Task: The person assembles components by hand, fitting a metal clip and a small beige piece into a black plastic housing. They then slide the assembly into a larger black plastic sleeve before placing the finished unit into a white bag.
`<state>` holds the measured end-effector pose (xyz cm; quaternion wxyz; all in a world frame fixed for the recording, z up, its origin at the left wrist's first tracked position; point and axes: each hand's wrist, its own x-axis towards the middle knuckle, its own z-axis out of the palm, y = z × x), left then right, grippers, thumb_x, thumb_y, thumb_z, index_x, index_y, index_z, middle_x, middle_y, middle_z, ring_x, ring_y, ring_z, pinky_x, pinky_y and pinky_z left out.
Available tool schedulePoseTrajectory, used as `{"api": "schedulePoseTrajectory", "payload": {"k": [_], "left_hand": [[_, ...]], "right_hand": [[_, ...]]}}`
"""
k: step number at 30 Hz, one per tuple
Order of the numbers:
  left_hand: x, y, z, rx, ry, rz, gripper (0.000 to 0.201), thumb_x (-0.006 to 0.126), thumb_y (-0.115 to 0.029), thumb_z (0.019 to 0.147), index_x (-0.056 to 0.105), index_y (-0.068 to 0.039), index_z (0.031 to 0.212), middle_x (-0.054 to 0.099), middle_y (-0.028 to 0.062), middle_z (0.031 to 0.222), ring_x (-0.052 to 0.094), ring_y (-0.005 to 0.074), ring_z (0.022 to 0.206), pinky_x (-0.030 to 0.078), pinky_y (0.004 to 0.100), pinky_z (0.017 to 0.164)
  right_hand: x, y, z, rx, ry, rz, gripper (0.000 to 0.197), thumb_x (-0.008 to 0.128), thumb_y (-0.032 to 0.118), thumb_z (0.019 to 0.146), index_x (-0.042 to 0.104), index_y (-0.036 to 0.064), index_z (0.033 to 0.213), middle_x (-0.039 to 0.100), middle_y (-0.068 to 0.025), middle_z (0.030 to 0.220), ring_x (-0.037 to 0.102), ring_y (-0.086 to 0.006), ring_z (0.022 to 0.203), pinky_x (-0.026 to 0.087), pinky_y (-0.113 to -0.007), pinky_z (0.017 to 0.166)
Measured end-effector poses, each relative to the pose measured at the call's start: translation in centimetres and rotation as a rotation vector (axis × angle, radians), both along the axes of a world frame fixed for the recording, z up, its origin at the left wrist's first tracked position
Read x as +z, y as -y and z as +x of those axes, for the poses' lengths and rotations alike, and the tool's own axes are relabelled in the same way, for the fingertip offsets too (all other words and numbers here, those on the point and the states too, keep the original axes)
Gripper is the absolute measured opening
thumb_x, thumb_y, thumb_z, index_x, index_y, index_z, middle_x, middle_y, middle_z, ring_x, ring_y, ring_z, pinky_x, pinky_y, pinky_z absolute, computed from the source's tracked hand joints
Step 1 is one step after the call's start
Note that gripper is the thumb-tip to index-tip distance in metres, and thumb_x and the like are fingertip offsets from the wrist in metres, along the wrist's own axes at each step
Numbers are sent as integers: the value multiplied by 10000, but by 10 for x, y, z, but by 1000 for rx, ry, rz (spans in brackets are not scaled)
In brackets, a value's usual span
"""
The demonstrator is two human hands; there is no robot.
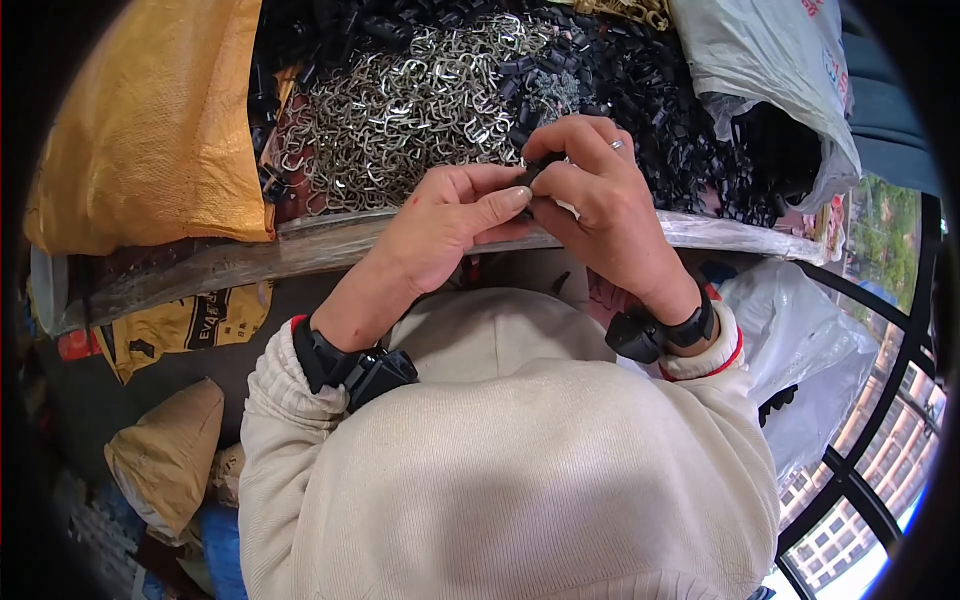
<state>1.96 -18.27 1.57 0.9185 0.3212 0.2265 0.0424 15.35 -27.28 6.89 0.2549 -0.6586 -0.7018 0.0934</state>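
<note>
Black part [541,167] is pinched in the closed fingers [497,208] of left hand [445,222] and right hand [610,200], with silvery hooks [400,120] far left.

This seems to be a workshop: on the table [335,252] lie heaps of metal hooks [400,115] and black parts [675,135]; a yellow sack [150,130] at its left.

Dark-framed windows [888,395] glow at right.
</note>
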Motion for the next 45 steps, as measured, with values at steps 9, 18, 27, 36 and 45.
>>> {"api": "schedulePoseTrajectory", "payload": {"k": [9,18,27,36,45], "left_hand": [[-4,-24,-14,42,154,-320,273,443,-138,839,450,55,1032,544,148,954,561,202,868,500,239,706],[-11,-24,-30,117,207,-313,255,446,-167,841,488,38,986,566,133,915,574,172,832,493,204,684],[-8,-28,-25,315,197,-74,253,480,-186,824,507,30,951,560,149,930,557,210,875,469,261,754],[-11,-20,-6,366,235,-126,182,494,-111,812,532,3,949,567,115,943,539,175,906,432,289,809],[-8,-14,0,373,313,-126,199,503,-109,807,524,-1,973,567,109,947,541,168,889,429,297,815]], "right_hand": [[-22,-26,17,-124,-437,79,142,617,5,574,528,45,677,497,-76,876,481,-252,802,385,-285,679],[-51,-42,3,-37,245,-67,76,550,92,707,489,46,711,475,-56,676,507,-241,636,387,-336,544],[-45,-29,22,-247,-564,-132,114,539,125,779,555,18,743,513,-1,597,426,-72,479,313,-200,421],[-38,-20,10,-381,-1323,-257,160,517,149,809,571,1,782,505,18,597,377,-18,472,277,-148,415],[-43,-11,-3,-308,-1047,-223,164,526,152,803,522,12,718,486,23,581,418,-52,499,305,-203,426]]}}
